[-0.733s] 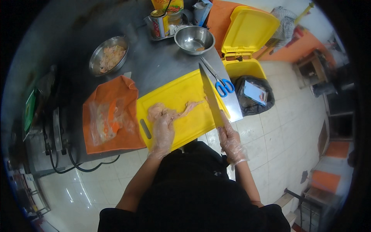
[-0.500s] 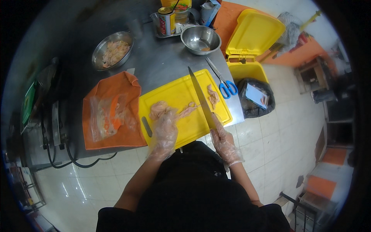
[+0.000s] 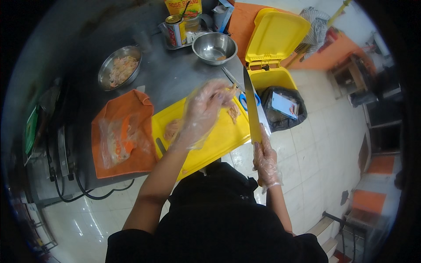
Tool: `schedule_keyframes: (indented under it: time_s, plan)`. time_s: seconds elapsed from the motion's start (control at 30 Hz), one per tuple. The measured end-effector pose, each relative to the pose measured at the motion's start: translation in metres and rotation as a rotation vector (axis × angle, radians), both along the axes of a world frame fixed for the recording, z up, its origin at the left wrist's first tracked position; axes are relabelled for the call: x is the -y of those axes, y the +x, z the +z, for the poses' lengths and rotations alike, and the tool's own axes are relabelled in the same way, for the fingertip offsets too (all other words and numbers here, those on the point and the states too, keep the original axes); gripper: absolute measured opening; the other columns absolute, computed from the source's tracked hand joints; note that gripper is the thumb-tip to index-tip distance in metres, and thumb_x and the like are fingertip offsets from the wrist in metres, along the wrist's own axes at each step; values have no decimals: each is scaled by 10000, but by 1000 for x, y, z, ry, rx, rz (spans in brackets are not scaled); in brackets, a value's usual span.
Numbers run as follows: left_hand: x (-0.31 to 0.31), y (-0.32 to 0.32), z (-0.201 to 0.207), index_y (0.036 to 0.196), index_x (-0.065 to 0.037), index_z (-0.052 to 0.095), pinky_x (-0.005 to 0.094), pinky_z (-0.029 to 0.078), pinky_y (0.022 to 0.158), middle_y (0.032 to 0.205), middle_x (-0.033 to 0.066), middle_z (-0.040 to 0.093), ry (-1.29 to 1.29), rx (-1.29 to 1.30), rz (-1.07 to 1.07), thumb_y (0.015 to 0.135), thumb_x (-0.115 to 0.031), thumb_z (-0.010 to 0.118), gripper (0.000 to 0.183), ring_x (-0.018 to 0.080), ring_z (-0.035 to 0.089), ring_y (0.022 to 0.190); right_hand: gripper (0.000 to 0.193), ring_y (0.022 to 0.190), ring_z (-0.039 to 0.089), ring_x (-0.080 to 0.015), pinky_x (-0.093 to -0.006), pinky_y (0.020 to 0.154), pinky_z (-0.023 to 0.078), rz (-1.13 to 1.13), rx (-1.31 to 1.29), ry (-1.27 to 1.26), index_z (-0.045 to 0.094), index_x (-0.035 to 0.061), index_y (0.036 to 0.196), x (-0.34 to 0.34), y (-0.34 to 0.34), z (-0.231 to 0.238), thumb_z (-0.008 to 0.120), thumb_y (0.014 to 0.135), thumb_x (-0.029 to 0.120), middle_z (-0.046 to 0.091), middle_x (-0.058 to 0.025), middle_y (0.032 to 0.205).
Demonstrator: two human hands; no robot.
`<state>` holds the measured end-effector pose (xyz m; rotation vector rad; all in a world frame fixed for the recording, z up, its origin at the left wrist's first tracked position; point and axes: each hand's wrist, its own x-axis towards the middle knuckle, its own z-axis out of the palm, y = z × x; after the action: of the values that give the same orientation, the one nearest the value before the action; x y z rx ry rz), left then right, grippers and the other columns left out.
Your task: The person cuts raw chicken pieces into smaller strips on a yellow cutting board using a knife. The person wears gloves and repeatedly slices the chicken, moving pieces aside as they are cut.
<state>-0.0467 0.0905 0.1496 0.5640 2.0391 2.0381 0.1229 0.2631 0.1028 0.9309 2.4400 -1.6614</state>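
Note:
My left hand [image 3: 202, 111], in a clear plastic glove, is raised over the yellow cutting board [image 3: 219, 136]. Its fingertips pinch a pale strip of raw meat [image 3: 233, 90]. My right hand [image 3: 265, 161], gloved the same way, grips a long knife [image 3: 251, 105] with its blade pointing away from me, just past the board's right edge. On the board, a larger lump of meat [image 3: 173, 128] lies partly behind my left wrist, and small meat scraps [image 3: 233, 114] lie near the right end. Blue-handled scissors [image 3: 244, 100] rest beyond the board, partly covered by the blade.
A steel bowl of cut meat [image 3: 123, 72] stands at the back left, another steel bowl [image 3: 215, 49] at the back right beside a tray with a can [image 3: 176, 31]. An orange cloth [image 3: 105, 163] with plastic bags lies left. An open yellow bin [image 3: 276, 78] stands right of the table.
My left hand has lifted from the large lump and moved away and right, now with a meat strip in its fingers. The knife has shifted right, off the board.

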Motion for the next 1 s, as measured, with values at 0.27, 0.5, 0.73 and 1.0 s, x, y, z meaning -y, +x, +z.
schedule_keyframes:
  time_s: [0.27,0.5,0.73,1.0]
  plan:
    - [69,70,-80,1195,-4,685,388,551,920,1063,188,723,-725,-117,126,1056,-137,604,208,320,703,1034,543,1312,630,-371,-442,1147,489,202,-45,212,442,260,1606,6,10,-1,557,1092,133,622,-205,1457]
    - [39,61,-84,1174,-38,708,495,533,861,1023,208,689,-719,-461,160,997,-143,646,214,405,669,969,617,1137,699,-442,-455,940,568,462,-5,341,400,240,1629,17,0,-20,584,1061,83,693,-293,1257]
    - [1,40,-118,1178,-45,712,471,540,839,998,160,660,-887,-439,164,934,-119,622,270,363,659,952,731,831,706,-442,-530,787,558,600,38,516,210,263,1686,22,5,-32,541,1058,91,688,-274,903]
    - [-3,38,-136,1044,-51,699,449,547,835,1013,145,662,-878,-487,204,899,-97,625,169,340,663,958,719,929,716,-465,-522,826,566,653,-14,468,196,222,1684,30,-55,-42,486,1047,56,692,-327,1042]
